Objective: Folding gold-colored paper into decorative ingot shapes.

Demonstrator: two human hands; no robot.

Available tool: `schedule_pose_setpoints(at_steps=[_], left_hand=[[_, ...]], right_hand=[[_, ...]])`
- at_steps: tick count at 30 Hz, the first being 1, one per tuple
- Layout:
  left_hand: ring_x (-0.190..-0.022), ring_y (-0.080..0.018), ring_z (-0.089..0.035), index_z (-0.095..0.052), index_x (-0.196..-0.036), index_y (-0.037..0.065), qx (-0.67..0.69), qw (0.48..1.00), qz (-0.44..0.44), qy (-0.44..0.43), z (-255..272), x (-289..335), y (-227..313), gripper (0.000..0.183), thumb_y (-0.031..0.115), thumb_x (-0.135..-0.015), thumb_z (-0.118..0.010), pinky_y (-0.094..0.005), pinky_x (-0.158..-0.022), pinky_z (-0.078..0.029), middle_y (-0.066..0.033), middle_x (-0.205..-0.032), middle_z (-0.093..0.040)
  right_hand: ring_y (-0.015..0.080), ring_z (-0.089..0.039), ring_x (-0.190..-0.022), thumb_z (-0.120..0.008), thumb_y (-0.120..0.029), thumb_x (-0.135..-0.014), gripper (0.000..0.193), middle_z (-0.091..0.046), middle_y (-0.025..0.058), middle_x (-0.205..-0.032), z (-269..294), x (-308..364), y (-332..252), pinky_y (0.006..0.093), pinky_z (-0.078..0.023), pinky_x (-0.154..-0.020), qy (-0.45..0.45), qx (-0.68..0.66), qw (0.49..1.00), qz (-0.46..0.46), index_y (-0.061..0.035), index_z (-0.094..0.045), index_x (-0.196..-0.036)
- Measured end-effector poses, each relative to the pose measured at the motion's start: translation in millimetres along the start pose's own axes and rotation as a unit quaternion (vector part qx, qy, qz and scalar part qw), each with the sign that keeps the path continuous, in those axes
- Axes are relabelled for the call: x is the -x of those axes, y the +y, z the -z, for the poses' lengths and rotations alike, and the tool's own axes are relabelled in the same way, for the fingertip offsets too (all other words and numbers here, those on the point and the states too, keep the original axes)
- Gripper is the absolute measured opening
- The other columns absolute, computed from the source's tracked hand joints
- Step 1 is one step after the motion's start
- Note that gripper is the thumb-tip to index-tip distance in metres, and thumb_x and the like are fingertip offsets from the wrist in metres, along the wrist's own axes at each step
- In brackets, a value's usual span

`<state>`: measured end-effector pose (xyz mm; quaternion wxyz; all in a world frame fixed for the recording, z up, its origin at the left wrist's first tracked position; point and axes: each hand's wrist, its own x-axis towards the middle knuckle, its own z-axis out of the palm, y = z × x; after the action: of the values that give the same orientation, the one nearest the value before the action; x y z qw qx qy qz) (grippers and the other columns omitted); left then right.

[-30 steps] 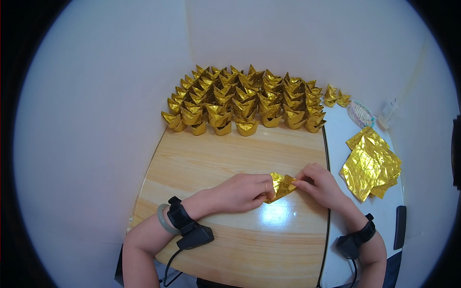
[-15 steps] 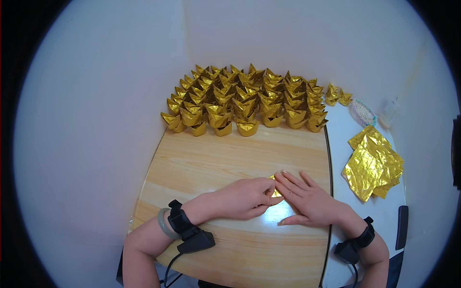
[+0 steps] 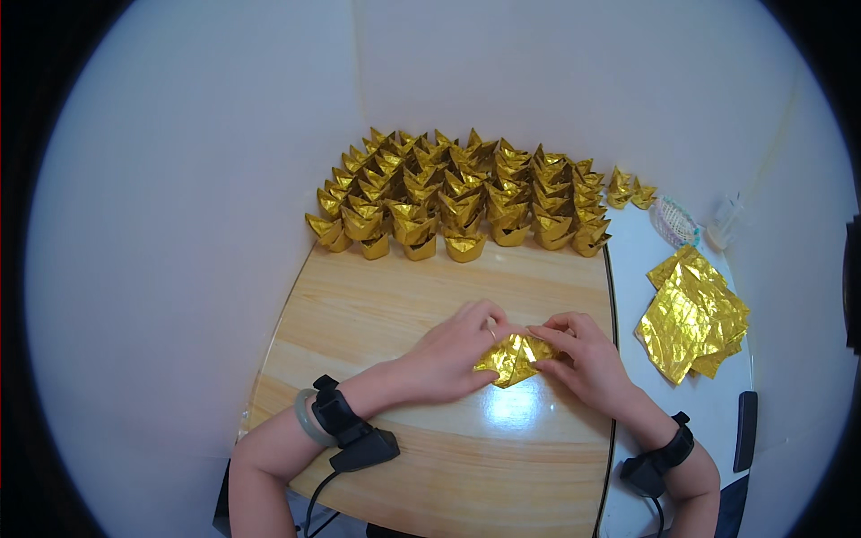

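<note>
A folded piece of gold foil paper [image 3: 513,360], creased and shiny, is between my hands above the wood-grain tabletop [image 3: 404,475]. My left hand [image 3: 457,350] grips its left side, with the thumb on the near edge and the fingers at the far edge. On the other side, my right hand [image 3: 583,359] pinches the paper between thumb and fingers. Several folded gold paper ingots [image 3: 464,247] stand in stacked rows at the back of the table. A pile of flat gold foil sheets [image 3: 695,314] lies on the white surface to the right.
Two more ingots [image 3: 621,190] stand at the back right. Near them are a pale woven oval item [image 3: 674,221] and a small translucent container [image 3: 723,222]. A dark bar [image 3: 745,430] lies at the white surface's right edge. Black bands with cabled boxes circle both wrists.
My hands have gone from pressing on the foil to holding it by both sides. The right hand's flat fingers have curled into a pinch, and more of the foil shows.
</note>
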<state>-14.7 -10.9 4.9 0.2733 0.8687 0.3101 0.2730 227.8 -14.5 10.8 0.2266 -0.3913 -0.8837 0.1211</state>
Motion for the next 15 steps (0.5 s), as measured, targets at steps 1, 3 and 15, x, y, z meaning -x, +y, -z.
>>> schedule_pose_setpoints(at_steps=[1, 3, 15], left_hand=[[-0.101, -0.0265, -0.048, -0.056, -0.120, 0.009, -0.071, 0.996, 0.021, 0.040, 2.3, -0.6, 1.1, 0.050, 0.021, -0.076, -0.075, -0.0364, -0.089, -0.042, -0.0098, -0.107, -0.048], [-0.099, -0.0266, -0.049, -0.057, -0.117, 0.008, -0.085, 0.995, 0.050, 0.030, 3.7, 1.4, -8.7, 0.052, 0.025, -0.072, -0.077, -0.0367, -0.088, -0.042, -0.0092, -0.105, -0.049], [-0.089, -0.0260, -0.047, -0.059, -0.085, 0.010, -0.099, 0.993, 0.026, 0.061, 5.3, -3.2, -3.4, 0.026, 0.019, -0.070, -0.078, -0.0339, -0.076, -0.042, -0.0043, -0.090, -0.052]], right_hand=[[0.0286, -0.055, -0.097, -0.072, -0.023, -0.078, 0.045, -0.057, 0.0109, -0.103, 1.1, -0.5, -2.3, 0.0363, -0.047, -0.083, 0.008, -0.007, 1.000, -0.008, -0.0080, -0.060, -0.119], [0.0289, -0.055, -0.093, -0.073, -0.024, -0.078, 0.044, -0.057, 0.0109, -0.097, 3.2, -1.0, -6.9, 0.0374, -0.047, -0.080, 0.017, -0.015, 1.000, -0.015, -0.0075, -0.060, -0.117], [0.0255, -0.055, -0.079, -0.072, -0.009, -0.074, 0.017, -0.054, 0.0068, -0.083, 10.9, -4.4, -4.1, 0.0358, -0.046, -0.068, 0.032, -0.147, 0.985, -0.085, -0.0057, -0.060, -0.085]])
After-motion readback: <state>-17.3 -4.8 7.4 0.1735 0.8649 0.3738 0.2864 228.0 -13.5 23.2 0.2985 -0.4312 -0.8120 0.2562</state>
